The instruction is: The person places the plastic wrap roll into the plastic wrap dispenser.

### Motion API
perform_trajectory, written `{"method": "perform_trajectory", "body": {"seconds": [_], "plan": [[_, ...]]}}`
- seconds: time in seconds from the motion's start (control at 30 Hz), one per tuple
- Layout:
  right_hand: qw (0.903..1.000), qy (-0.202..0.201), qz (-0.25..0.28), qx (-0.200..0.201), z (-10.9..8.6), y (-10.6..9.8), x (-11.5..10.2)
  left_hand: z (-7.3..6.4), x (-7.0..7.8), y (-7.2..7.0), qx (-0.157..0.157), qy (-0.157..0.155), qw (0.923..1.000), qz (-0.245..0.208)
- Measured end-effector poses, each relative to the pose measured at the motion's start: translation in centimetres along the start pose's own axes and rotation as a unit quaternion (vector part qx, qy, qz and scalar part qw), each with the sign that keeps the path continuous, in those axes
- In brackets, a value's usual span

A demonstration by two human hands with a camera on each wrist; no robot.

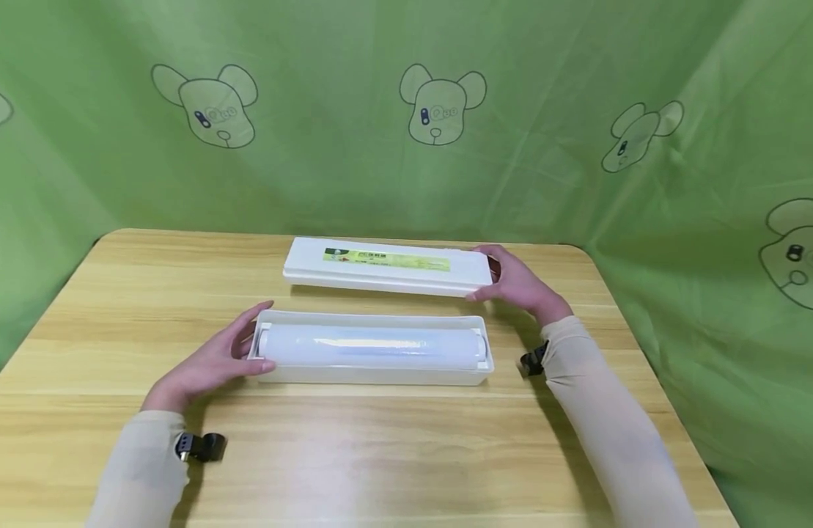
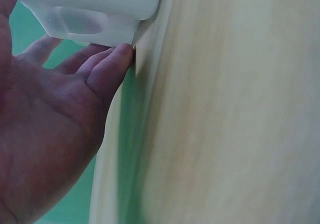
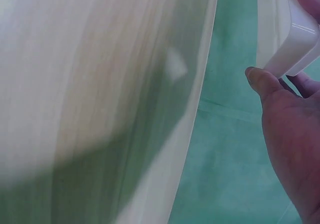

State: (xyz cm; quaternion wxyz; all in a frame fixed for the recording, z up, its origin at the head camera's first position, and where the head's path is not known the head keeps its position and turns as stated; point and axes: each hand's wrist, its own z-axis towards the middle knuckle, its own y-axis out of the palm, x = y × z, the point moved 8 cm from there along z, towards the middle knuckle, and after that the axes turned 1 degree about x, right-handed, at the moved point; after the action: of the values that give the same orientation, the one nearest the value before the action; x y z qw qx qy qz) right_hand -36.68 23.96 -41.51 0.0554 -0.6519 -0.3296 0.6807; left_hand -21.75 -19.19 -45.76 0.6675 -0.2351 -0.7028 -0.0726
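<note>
A long white cling film box (image 1: 373, 375) lies across the middle of the table with its top off. Inside it is a wide roll of cling film (image 1: 373, 346), shiny along its upper side. My left hand (image 1: 211, 363) grips the box's left end, thumb on the near side and fingers behind. In the left wrist view, the fingertips (image 2: 122, 54) press against the end of the box near the tabletop. Behind the box, my right hand (image 1: 518, 282) holds the white lid (image 1: 386, 280) by its right end, thumb at the near edge. A green-yellow label (image 1: 386, 259) faces up on the lid.
The wooden table (image 1: 380, 455) has rounded far corners. A green curtain (image 1: 340, 176) printed with bear heads hangs behind it and along the right side. Dark wrist cameras sit on both sleeves close to the tabletop.
</note>
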Motion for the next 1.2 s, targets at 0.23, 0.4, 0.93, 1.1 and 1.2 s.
{"method": "perform_trajectory", "body": {"seconds": [0.23,0.4,0.93,1.1,1.2], "plan": [[0.9999,-0.003,-0.002,-0.012,-0.2,0.3,-0.1,0.1,0.2,0.2,0.0,0.017,0.9998,-0.01],[0.9999,-0.003,0.004,-0.012,-0.6,0.3,-0.4,0.2,0.4,0.3,-0.003,0.019,0.9996,-0.021],[0.9998,-0.019,-0.003,-0.011,-1.7,0.1,-1.8,0.1,-0.2,-0.1,-0.001,0.011,0.9998,-0.017],[0.9996,-0.023,0.0,-0.013,-2.0,0.0,-2.3,0.1,-0.1,-0.1,0.0,0.011,0.9998,-0.017],[0.9995,-0.027,0.004,-0.016,-2.2,0.0,-2.5,0.1,0.0,0.0,0.001,0.013,0.9998,-0.016]]}}
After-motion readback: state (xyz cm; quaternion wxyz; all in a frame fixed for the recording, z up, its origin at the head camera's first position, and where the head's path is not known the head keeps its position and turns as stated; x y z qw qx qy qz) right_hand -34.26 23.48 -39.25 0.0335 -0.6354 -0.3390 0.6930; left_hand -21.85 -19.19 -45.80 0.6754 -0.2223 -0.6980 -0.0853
